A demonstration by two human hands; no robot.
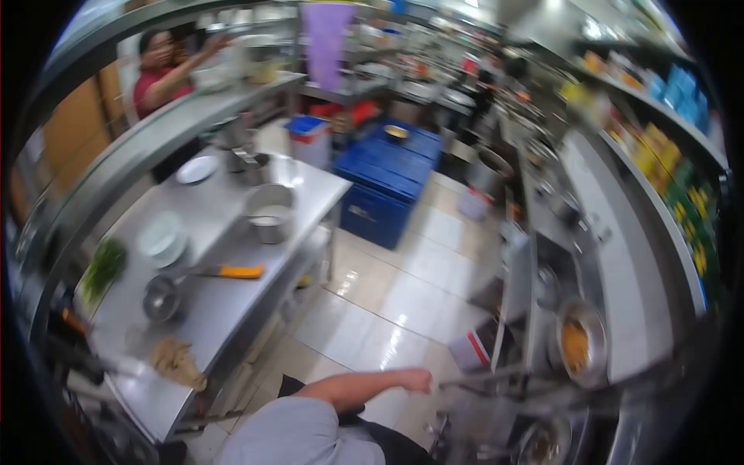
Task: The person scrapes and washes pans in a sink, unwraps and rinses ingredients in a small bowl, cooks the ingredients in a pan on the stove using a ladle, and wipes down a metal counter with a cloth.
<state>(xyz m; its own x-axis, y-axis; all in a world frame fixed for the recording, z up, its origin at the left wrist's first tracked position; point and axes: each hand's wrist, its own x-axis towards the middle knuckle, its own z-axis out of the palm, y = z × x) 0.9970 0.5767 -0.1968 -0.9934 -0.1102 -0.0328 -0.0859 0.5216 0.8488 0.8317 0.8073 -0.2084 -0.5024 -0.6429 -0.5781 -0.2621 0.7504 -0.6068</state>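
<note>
My left hand is at the end of my bare forearm, reaching to the right from a grey sleeve at the bottom of the view. Its fingers are curled in, and nothing shows in them. Just to the right is the end of a long dark handle; a small gap seems to lie between it and my fist. Beyond, on the right, a metal bowl holds orange food. A pan with something in it sits on the stove at lower right. My right hand is out of view.
A steel table at left holds an orange-handled knife, a pot, bowls, greens and a brownish heap. A blue chest stands behind. Another person is behind the shelf. A bucket stands on the floor.
</note>
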